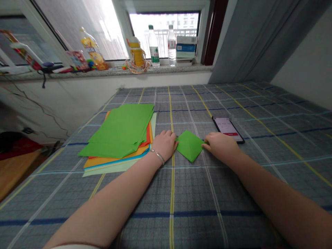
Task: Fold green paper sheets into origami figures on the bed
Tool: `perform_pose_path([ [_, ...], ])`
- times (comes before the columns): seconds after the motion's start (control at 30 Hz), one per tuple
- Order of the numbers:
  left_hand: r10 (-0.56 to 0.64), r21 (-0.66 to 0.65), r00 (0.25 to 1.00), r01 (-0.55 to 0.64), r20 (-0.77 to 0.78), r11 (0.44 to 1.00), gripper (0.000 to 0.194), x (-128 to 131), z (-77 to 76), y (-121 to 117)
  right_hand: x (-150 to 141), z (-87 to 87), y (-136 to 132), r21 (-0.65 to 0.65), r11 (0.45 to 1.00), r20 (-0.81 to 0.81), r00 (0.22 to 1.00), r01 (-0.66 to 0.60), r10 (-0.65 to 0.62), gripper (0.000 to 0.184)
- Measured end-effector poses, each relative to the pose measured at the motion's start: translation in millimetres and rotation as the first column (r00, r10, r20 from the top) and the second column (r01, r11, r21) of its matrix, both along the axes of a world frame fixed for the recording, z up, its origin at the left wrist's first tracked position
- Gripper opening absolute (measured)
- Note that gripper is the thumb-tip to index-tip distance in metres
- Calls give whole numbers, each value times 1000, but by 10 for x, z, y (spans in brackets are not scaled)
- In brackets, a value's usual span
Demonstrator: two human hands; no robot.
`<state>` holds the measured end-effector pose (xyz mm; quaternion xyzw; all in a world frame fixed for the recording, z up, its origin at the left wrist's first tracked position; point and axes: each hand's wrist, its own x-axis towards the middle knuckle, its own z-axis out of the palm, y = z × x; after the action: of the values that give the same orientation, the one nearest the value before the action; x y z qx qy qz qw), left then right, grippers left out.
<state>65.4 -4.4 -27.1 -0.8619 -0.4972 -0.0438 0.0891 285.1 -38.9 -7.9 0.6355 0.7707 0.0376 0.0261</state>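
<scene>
Paper stack [121, 128], green on top, orange and blue edges beneath: just left of left hand [165, 142]. Silver bracelet [158, 157] at left wrist. Left hand: thumb and fingers pinched on near corner of folded green paper [190, 147]. Paper on checked cloth [192, 193], between left hand and right hand [221, 144]. Right hand: pinched on opposite corner. Phone [226, 126], screen lit: just beyond right hand.

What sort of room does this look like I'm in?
Probably a bedroom at home: a broad grey plaid fabric cover, perhaps a bedspread, a long grey cloth curtain, and a speckled stone windowsill with a yellow drinking bottle on it.
</scene>
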Motion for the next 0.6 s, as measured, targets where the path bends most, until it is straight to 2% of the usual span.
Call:
perform_pose_path([
  [0.1,14,-24,998,-13,54,1000,20,-25,-51,69,108,-57,83,-1,1000,-145,989,-8,8,15],
  [0.23,149,-136,971,-125,186,983,22,-35,-96,137,229,-173,211,-54,999,-319,948,0,-17,15],
  [0.33,211,-213,938,-155,274,965,23,-41,-125,173,268,-242,264,-61,998,-376,926,-9,-15,16],
  [0.47,199,-181,937,-151,288,972,26,-39,-145,181,243,-283,256,0,996,-442,894,-85,76,8],
  [0.6,158,-181,935,-104,316,978,32,-13,-139,152,167,-316,231,68,989,-467,872,-133,149,22],
])
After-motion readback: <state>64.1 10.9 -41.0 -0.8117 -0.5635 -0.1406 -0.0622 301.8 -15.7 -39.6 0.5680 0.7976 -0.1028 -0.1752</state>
